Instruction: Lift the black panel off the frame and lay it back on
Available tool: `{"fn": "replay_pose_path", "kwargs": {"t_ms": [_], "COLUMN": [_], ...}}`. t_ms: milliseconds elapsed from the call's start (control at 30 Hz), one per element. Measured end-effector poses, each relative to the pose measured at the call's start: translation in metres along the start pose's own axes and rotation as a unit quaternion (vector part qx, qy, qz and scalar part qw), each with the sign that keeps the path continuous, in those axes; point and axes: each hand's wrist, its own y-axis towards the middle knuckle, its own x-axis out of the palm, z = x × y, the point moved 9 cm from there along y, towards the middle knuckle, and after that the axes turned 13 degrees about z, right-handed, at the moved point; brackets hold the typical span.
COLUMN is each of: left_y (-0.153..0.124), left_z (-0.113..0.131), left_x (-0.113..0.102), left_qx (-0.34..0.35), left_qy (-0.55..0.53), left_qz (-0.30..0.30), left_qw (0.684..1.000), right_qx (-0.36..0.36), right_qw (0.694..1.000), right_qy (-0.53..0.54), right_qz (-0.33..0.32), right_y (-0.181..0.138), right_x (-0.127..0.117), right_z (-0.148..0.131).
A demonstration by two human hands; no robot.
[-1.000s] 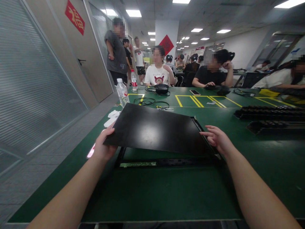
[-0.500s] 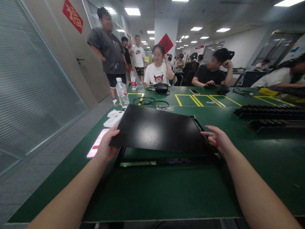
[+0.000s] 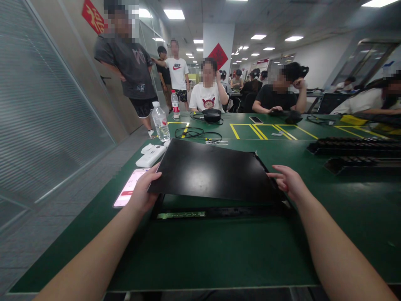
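1. Black and glossy, a flat panel (image 3: 209, 167) slants above a dark frame (image 3: 241, 212) on a green table (image 3: 219, 255), left side raised, right side low at the frame's right.
2. The left hand (image 3: 147, 188) grasps the panel's left edge, thumb on top and fingers tucked beneath.
3. The right hand (image 3: 290, 182) is at the opposite edge, forefinger stretched out and other fingers loosely bent; with the thumb hidden, a grasp cannot be told.
4. A green strip (image 3: 181, 215) shows along the frame's near side.
5. A lit phone (image 3: 128, 191) and a white device (image 3: 151, 157) lie near the left hand, a water bottle (image 3: 161, 123) standing behind them.
6. Across the table sits a person in a white T-shirt (image 3: 206, 97), one hand at the head.
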Motion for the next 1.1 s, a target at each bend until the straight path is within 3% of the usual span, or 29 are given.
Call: {"fn": "replay_pose_path", "kwargs": {"t_ms": [467,1100], "left_y": [0.007,0.004], "left_z": [-0.014,-0.013], "left_x": [-0.009,-0.005], "left_qx": [-0.028,-0.031], "left_qy": [0.035,0.045], "left_qz": [0.017,0.016], "left_qw": [0.999,0.998], "right_qx": [-0.008,-0.050], "right_qw": [0.998,0.991], "right_qy": [-0.054,-0.122], "right_qz": [0.035,0.023], "right_y": [-0.007,-0.002], "right_x": [-0.002,-0.001], "right_z": [-0.007,-0.006]}}
